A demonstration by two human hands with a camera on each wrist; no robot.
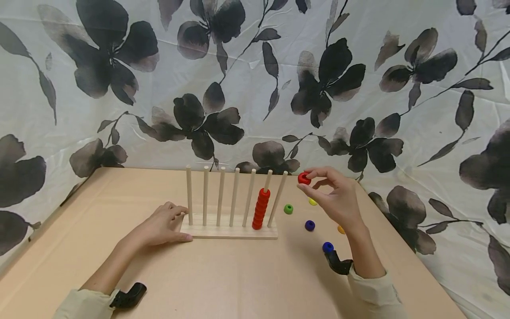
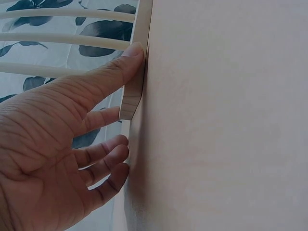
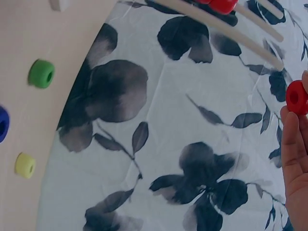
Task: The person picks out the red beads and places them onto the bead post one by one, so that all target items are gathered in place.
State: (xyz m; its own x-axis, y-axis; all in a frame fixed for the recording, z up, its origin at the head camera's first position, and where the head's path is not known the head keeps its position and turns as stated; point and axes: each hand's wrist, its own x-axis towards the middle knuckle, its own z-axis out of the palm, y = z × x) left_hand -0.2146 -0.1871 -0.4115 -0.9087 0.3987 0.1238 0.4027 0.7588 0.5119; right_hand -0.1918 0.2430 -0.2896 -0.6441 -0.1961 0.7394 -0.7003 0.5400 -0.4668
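Observation:
A wooden peg stand (image 1: 235, 231) with several upright rods sits on the table. Its second rod from the right carries a stack of red beads (image 1: 260, 208), with the rod's tip bare above them. My left hand (image 1: 161, 226) pinches the left end of the base, thumb along the front edge and index finger behind, as the left wrist view shows too. To the right of the rods, raised off the table, my right hand (image 1: 334, 195) pinches one red bead (image 1: 304, 178) between thumb and finger. In the right wrist view that red bead (image 3: 296, 97) shows its hole.
Right of the stand lie loose beads: a green bead (image 1: 288, 209), a blue bead (image 1: 310, 225), another blue bead (image 1: 328, 247), a yellow bead (image 1: 313, 201) and an orange bead (image 1: 341, 229) partly behind the right wrist. A floral cloth (image 1: 255, 88) hangs behind the table.

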